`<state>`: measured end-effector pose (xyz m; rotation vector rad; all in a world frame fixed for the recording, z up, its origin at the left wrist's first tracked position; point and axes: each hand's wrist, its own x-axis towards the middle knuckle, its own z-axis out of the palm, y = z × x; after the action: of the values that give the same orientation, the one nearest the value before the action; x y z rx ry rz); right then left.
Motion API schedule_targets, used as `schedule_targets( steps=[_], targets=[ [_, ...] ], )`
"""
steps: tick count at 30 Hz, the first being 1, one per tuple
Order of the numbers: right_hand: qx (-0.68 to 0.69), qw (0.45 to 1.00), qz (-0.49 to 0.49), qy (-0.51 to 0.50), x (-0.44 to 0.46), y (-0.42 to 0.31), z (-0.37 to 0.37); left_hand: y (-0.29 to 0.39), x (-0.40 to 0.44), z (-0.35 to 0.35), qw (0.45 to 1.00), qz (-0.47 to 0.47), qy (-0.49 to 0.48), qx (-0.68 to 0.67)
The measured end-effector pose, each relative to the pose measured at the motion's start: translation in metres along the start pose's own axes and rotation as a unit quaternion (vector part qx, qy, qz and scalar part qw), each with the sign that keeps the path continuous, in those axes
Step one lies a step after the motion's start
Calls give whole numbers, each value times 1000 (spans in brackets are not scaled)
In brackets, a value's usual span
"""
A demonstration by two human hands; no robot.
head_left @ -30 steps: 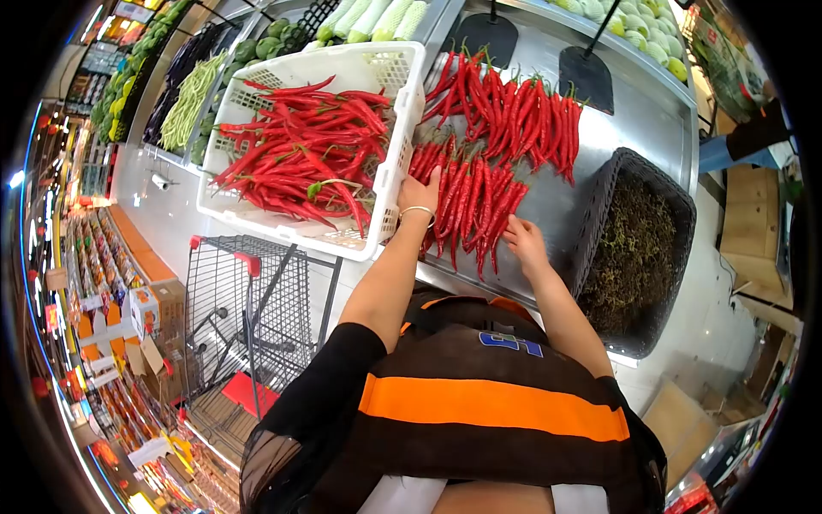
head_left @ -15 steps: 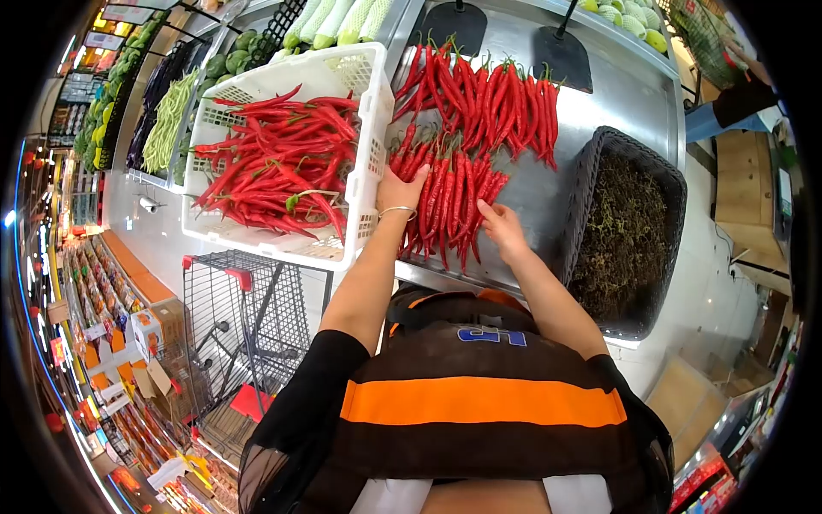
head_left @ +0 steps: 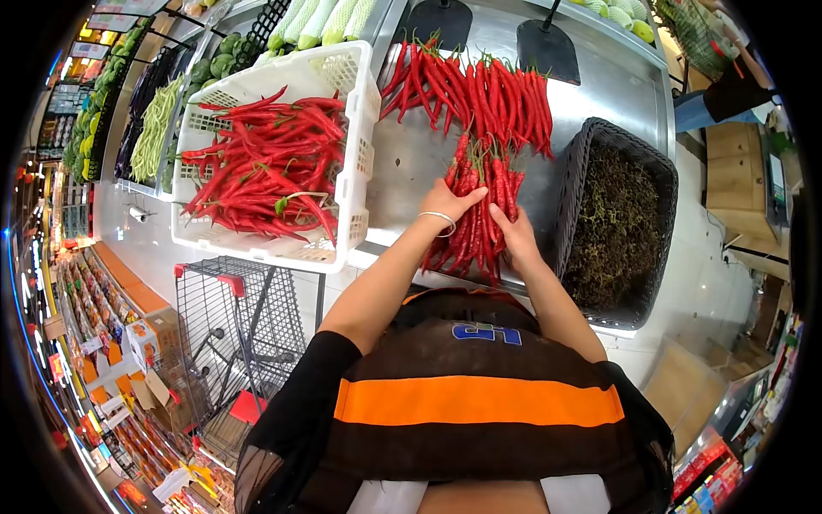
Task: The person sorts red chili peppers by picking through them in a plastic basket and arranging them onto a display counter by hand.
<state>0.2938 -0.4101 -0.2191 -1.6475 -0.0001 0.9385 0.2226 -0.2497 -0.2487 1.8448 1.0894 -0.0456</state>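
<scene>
A bunch of long red chili peppers (head_left: 473, 230) lies on the metal counter right in front of me, stems pointing away. My left hand (head_left: 448, 206) grips the bunch from its left side, thumb across the top. On the opposite side my right hand (head_left: 516, 237) presses in, its thumb over the peppers and its fingers partly hidden. Just beyond, a row of more red chili peppers (head_left: 492, 101) is laid out with stems up. To the left stands a white plastic crate (head_left: 358, 163) filled with loose red chili peppers (head_left: 265, 167).
A dark woven basket (head_left: 572, 210) of thin brownish-green sprigs stands at right. Two black paddle-shaped plates (head_left: 548, 53) rest at the counter's back. A shopping cart (head_left: 240, 325) is below the crate. Netted gourds (head_left: 317, 24) and green beans (head_left: 157, 137) lie at upper left. Another person (head_left: 728, 98) is at upper right.
Both hands have closed in on the near bunch. It has shifted right and bunched tighter, baring metal counter beside the crate. The view has moved slightly.
</scene>
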Motion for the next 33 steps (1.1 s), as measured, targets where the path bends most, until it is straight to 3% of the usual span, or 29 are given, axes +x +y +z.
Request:
schedule_targets(
  steps=[5, 7, 9, 11, 13, 15, 17, 19, 21, 23, 24, 25, 26, 27, 30, 32, 33],
  targets=[
    [12, 1000, -8, -10, 4, 4, -8, 0, -1, 8, 999, 27, -4, -44],
    [13, 1000, -9, -7, 4, 4, -8, 16, -13, 3, 955, -10, -82, -285],
    [35, 999, 6, 2, -20, -27, -13, 32, -26, 3, 946, -25, -101, -307],
    [129, 989, -37, -61, -21, -19, -30, 49, -40, 18, 903, 21, -99, -417],
    [83, 996, -45, -8, -14, 7, -43, 52, -49, 35, 965, -53, -28, -255],
    [-156, 977, -87, 118, -15, 13, -48, 35, -48, 58, 992, 78, 99, 0],
    [-174, 974, -73, 125, -15, 8, -46, 33, -50, 53, 991, 82, 97, 32],
    [-219, 959, -98, 149, -22, 7, -44, 28, -51, 44, 998, 46, 34, 30],
    [-231, 956, -110, 143, -27, 5, -43, 16, -52, 25, 997, 65, 30, 42],
    [-332, 912, -192, 145, -39, 3, -41, -6, -65, 9, 978, 156, 60, 128],
    [-330, 914, -203, 119, -44, 1, -41, -4, -80, -11, 977, 165, 28, 136],
    [-345, 907, -216, 107, -43, 5, -44, 1, -95, -35, 972, 192, -47, 125],
    [-366, 899, -224, 93, -45, 6, -46, 14, -112, -63, 972, 143, -188, 3],
    [-386, 889, -234, 80, -47, 5, -47, 27, -129, -89, 935, 95, -320, -123],
    [-437, 865, -240, 61, -70, -27, -38, 38, -171, -162, 902, 103, -354, -223],
    [-432, 864, -251, 56, -86, -54, -26, 39, -183, -217, 855, 182, -346, -341],
    [-389, 887, -248, 22, -86, -62, -20, 32, -181, -243, 875, 223, -260, -342]
  ],
)
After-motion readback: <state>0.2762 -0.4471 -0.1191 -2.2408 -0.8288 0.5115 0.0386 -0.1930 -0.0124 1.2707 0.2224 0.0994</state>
